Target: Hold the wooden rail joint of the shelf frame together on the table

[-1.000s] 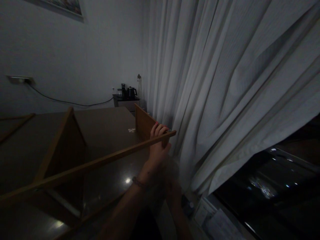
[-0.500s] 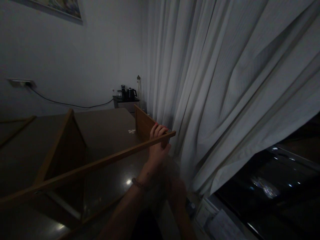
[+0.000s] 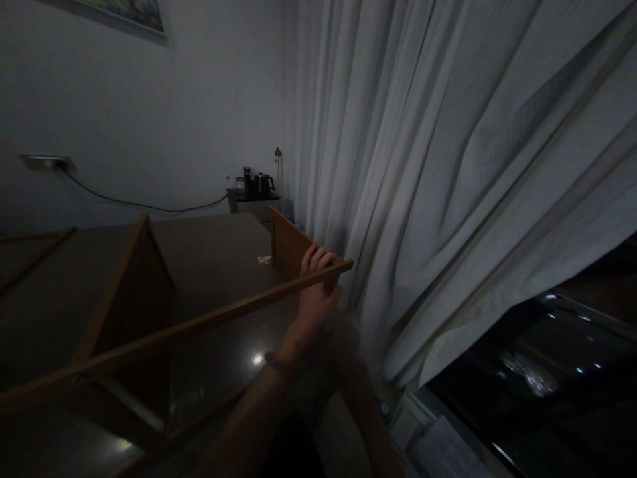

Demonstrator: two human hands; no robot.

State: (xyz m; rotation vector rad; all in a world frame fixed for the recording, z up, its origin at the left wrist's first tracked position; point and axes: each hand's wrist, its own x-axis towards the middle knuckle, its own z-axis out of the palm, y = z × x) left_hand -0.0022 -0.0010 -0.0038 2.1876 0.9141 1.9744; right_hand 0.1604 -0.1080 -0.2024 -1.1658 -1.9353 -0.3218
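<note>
To your right of the wooden frame [image 3: 223,315], the white curtain [image 3: 428,166] hangs in much the same folds as a second ago. The dark brown surface [image 3: 209,245] stretches out beneath the frame, also unchanged. The frame itself stays put on it, its long near rail slanting up to the corner where it meets the end panel [image 3: 288,247]; only your view has shifted a touch, so things sit slightly further right than half a second ago.

Your left hand [image 3: 313,304] keeps its grasp on that corner of the frame. Your forearm reaches up from the near side of the rail, the back of the hand towards you, with your fingers bent over the end panel's top edge and your thumb on its near side. Your right hand [image 3: 350,372] is low on the near side of the frame's corner, and its forearm has swung a little to the right since the first picture; dimness and blur hide its fingers, so you cannot tell whether it holds anything.

Well beyond the frame's end panel, the black kettle [image 3: 263,182] stands where it did. Your bracelet [image 3: 277,362] shows on the near side of the frame's rail, and small white scraps [image 3: 264,259] lie just beside the frame's end panel
</note>
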